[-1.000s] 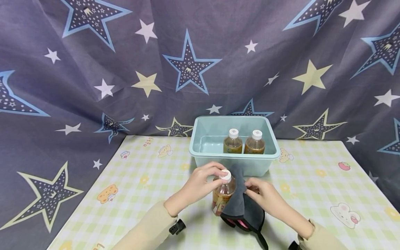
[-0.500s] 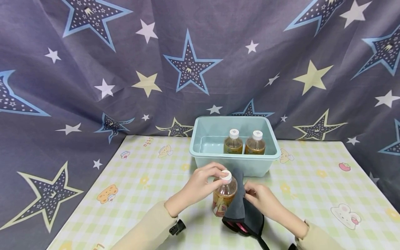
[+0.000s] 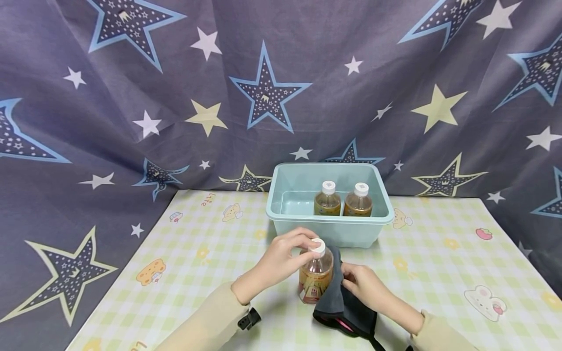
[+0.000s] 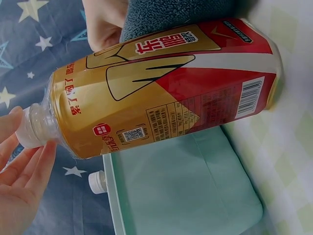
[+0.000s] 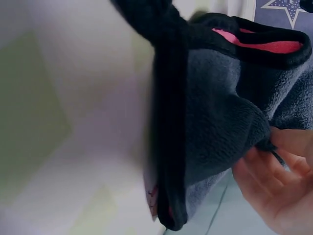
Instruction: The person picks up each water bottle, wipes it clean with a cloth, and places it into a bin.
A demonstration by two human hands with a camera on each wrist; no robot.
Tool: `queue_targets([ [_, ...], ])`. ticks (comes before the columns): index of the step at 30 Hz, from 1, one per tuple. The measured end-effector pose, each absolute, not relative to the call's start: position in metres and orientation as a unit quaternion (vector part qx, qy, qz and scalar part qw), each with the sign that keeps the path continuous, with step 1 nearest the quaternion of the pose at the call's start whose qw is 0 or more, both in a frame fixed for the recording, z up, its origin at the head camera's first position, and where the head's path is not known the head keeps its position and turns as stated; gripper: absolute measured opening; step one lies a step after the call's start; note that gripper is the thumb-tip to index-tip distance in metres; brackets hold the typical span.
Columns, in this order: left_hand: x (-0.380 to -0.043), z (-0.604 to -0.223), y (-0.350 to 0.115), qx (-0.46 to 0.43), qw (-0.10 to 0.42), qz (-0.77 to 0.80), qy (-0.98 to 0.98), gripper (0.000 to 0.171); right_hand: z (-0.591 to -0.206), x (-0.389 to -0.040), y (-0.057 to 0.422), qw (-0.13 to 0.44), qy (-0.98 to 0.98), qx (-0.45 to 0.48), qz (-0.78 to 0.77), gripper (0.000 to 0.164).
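A drink bottle [image 3: 312,287] with a gold and red label stands on the table. My left hand [image 3: 285,253] pinches its white cap [image 3: 319,246] between thumb and fingers. Against the bottle's right side hangs a dark grey towel cloth [image 3: 353,309] with black edging and a pink inner side. My right hand [image 3: 364,285] pinches this cloth between thumb and fingers. In the left wrist view the cloth [image 4: 178,17] lies along the bottle's far side, above its label. The right wrist view shows folds of the cloth [image 5: 210,112] gathered at the fingertips.
Behind the hands stands a light blue plastic bin [image 3: 333,231]. Two capped bottles, one on the left [image 3: 327,204] and one on the right [image 3: 358,204], stand inside it. A checked cloth [image 3: 210,273] covers the table, and a starry curtain [image 3: 175,63] hangs behind.
My right hand has moved down and toward me with the grey cloth, whose upper end has dropped lower beside the bottle. The left hand and bottle have stayed nearly still.
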State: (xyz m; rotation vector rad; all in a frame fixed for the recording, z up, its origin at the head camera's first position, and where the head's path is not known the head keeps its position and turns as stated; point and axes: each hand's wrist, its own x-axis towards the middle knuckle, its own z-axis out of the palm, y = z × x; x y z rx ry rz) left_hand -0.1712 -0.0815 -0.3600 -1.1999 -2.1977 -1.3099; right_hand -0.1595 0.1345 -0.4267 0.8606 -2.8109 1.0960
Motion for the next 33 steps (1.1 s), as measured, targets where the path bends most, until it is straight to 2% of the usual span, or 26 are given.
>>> queue_targets([
  [7, -0.152, -0.330, -0.078, -0.414, 0.160, -0.453, -0.773, 0.007, -0.429, -0.159, 0.135, 0.006, -0.894, 0.276, 0.353, 0.020],
  [16, -0.153, -0.331, -0.078, -0.417, 0.165, -0.452, -0.771, 0.007, -0.422, -0.154, 0.135, 0.030, -0.889, 0.262, 0.374, 0.018],
  [26, -0.153, -0.331, -0.078, -0.418, 0.170, -0.453, -0.768, 0.007, -0.393, -0.145, 0.134, 0.054, -0.883, 0.245, 0.396, 0.008],
  [33, -0.153, -0.332, -0.078, -0.421, 0.174, -0.450, -0.768, 0.007, -0.388, -0.144, 0.134, 0.066, -0.883, 0.251, 0.391, 0.011],
])
